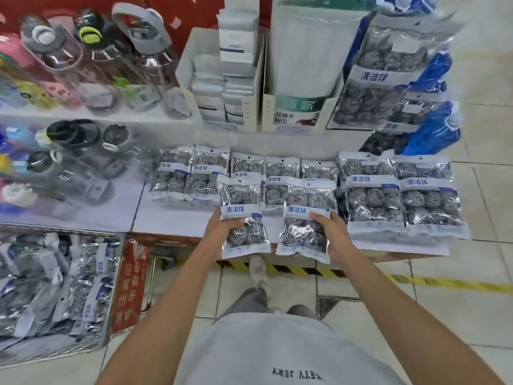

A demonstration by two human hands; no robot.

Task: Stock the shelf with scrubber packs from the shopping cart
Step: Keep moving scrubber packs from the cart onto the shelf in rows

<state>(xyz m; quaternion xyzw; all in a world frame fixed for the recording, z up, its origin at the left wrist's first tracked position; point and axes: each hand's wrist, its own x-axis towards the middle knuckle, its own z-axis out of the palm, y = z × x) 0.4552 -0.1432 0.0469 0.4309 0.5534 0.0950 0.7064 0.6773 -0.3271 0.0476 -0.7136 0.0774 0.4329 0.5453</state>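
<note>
My left hand point(222, 227) grips a scrubber pack point(241, 201) of steel-wool balls by its left edge, upright over the front of the lower shelf point(177, 218). A second scrubber pack point(305, 204) is held the same way in my right hand point(331, 232), by its right edge. Behind them a row of small scrubber packs point(194, 175) lies on the shelf, with larger packs point(399, 195) to the right. The shopping cart point(55, 290) at the lower left holds several more packs.
Water bottles point(83, 65) fill the left of both shelves. Cardboard boxes of cloths point(230, 79) and a green-labelled pack point(302, 73) stand on the upper shelf, with big scrubber packs point(380, 79) at the right. Tiled floor with yellow-black tape point(305, 270) lies below.
</note>
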